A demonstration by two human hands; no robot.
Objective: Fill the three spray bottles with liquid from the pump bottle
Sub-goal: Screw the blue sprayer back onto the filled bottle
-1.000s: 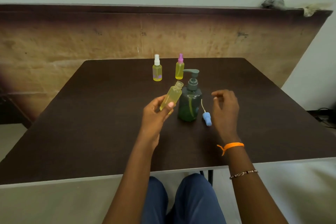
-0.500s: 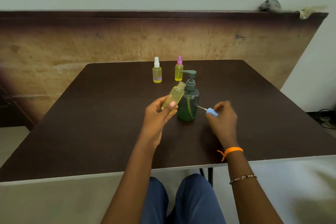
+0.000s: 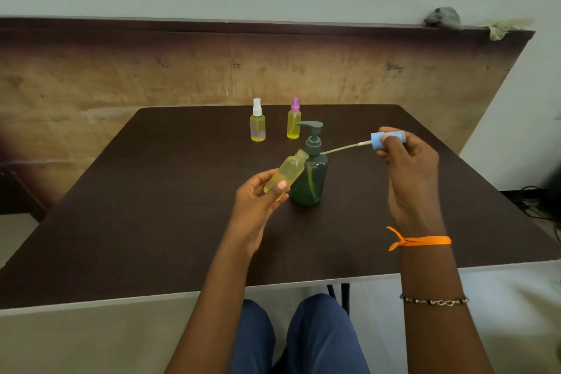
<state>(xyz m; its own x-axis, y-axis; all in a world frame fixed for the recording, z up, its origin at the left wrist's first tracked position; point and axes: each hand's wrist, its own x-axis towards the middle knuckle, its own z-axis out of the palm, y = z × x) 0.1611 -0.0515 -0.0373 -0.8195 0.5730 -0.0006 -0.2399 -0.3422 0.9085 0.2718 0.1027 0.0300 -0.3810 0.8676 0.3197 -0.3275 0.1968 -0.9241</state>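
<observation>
I see my left hand (image 3: 258, 206) gripping the tilted, uncapped spray bottle (image 3: 285, 174) beside the pump bottle (image 3: 309, 179), my right hand (image 3: 409, 173) pinching the blue spray cap (image 3: 384, 140) mid-table.

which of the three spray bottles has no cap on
The spray bottle held tilted in the left hand: its neck is bare. The white-capped bottle and pink-capped bottle stand closed.

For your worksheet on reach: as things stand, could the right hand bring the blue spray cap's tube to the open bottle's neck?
Probably yes. The right hand holds the blue spray cap in the air, and the open bottle tilts toward it with nothing between.
</observation>
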